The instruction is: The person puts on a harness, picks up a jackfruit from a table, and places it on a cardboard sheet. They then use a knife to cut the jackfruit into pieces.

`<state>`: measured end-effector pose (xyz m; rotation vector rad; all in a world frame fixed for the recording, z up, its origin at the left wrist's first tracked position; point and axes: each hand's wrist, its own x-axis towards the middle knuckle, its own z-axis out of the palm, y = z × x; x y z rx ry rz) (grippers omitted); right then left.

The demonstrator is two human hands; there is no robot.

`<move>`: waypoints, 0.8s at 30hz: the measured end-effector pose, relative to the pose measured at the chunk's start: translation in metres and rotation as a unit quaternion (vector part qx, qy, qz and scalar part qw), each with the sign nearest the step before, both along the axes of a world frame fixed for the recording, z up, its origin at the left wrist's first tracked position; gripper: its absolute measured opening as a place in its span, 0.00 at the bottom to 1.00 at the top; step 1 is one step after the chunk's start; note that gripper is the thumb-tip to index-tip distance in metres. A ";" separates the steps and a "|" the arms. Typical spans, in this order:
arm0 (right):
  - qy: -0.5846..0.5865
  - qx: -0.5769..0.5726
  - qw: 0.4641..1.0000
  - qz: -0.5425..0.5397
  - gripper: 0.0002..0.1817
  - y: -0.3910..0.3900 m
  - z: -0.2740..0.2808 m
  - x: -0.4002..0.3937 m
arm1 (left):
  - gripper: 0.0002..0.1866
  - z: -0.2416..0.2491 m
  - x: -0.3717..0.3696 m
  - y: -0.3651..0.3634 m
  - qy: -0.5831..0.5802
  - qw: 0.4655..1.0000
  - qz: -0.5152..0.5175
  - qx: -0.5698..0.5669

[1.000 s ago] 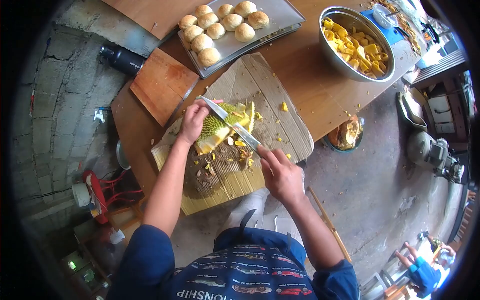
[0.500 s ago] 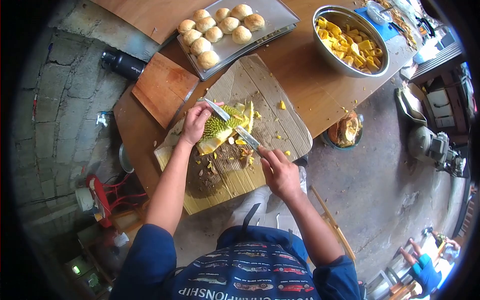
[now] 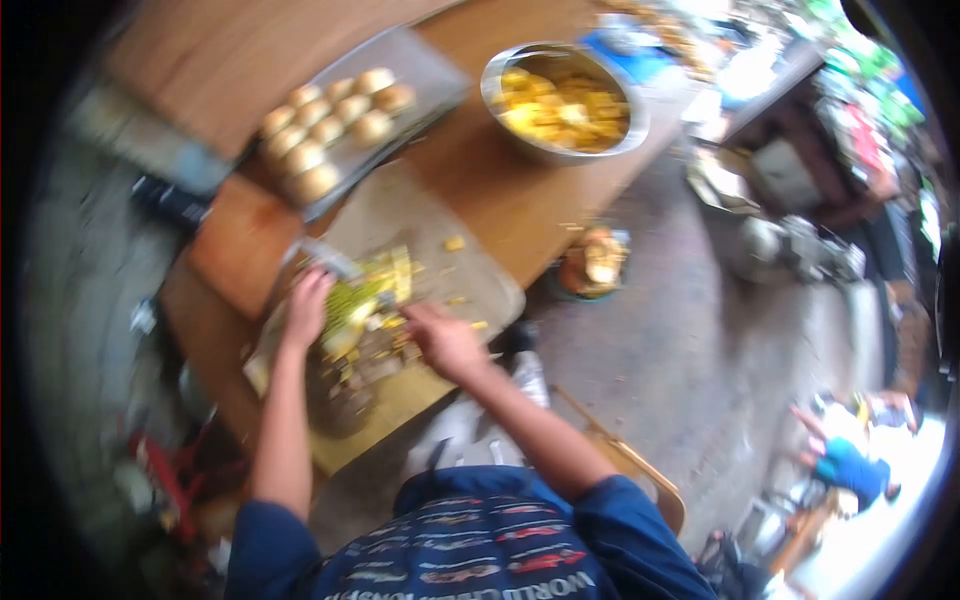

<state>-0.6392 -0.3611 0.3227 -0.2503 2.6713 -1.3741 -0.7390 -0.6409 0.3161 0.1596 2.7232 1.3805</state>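
A head-worn camera looks down at a person cutting a spiky green and yellow jackfruit piece point(image 3: 352, 302) on a sheet of cardboard point(image 3: 470, 280) laid over a wooden table point(image 3: 500, 200). Compared with a second ago the view has swung right and blurred heavily, so the whole table sits further left and higher in frame; the head has turned, while the hands have kept their places on the fruit, which suggests the cutting goes on. The left hand point(image 3: 308, 305) rests closed over the fruit's left side, holding it down. The right hand point(image 3: 440, 340) sits just right of the fruit, curled as if around a knife handle, but blur hides the handle; only a pale streak of knife blade point(image 3: 325, 262) shows above the left hand. Beyond, a tray point(image 3: 420, 70) holds round buns point(image 3: 330, 115), and a metal bowl point(image 3: 565, 150) holds yellow fruit pieces. Motion blur smears fine detail everywhere, and another person point(image 3: 845, 460) at lower right is barely readable.
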 end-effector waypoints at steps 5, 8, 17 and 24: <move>-0.034 -0.004 0.999 -0.011 0.22 0.001 -0.002 0.007 | 0.22 -0.073 -0.012 -0.011 0.011 0.999 0.032 0.027; 0.010 0.018 1.000 -0.014 0.19 0.020 0.020 0.021 | 0.24 -0.087 -0.025 -0.016 0.049 0.998 0.013 0.027; 0.010 0.011 0.999 -0.042 0.16 0.017 0.011 0.026 | 0.25 -0.092 -0.031 -0.019 0.017 0.999 0.027 0.003; 0.001 -0.023 1.000 -0.009 0.15 0.012 0.017 0.020 | 0.19 -0.081 -0.027 -0.036 -0.030 0.986 0.052 0.158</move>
